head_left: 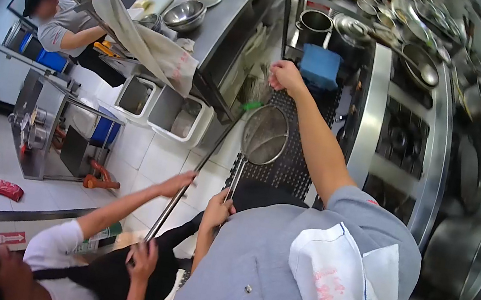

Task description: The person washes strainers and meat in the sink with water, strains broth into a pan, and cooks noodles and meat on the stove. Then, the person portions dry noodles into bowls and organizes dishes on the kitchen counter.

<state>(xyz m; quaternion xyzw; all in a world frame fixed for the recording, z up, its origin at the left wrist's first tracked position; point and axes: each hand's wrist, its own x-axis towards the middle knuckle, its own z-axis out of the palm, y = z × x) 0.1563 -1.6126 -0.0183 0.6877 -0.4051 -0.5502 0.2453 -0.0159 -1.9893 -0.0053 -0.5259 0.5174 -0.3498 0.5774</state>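
1. I'm closing my left fingers (226, 201) around the handle of a round mesh strainer (265, 135); they are clamping it close against the front of the gray shirt (240, 264), and the mesh is sitting well forward of them.
2. I'm reaching ahead with my right fingers (275, 74), which are curling in together; I can't tell whether they are gripping anything.
3. Just right of the right fingers, a blue item (320, 67) is hanging or resting beside the stove (405, 136), with a dark pot (316, 21) sitting beyond it.
4. Just left of the right fingers, a mop head (255, 88) with a green part is showing near the base of the steel counter (227, 20).
5. Left of my left fingers, a co-worker's two hands (174, 183) are holding the long pole (171, 205), apart from my own.
6. Farther left and ahead of both sets of fingers, two white bins (184, 123) are standing on the tiled floor (129, 147), while metal bowls (185, 15) are resting on the counter and a draped cloth (144, 38) is hanging at its end.
7. Well to the right, pans (419, 64) are lining the stove side, and a white towel (330, 279) is draping over the shirt behind my right fingers.
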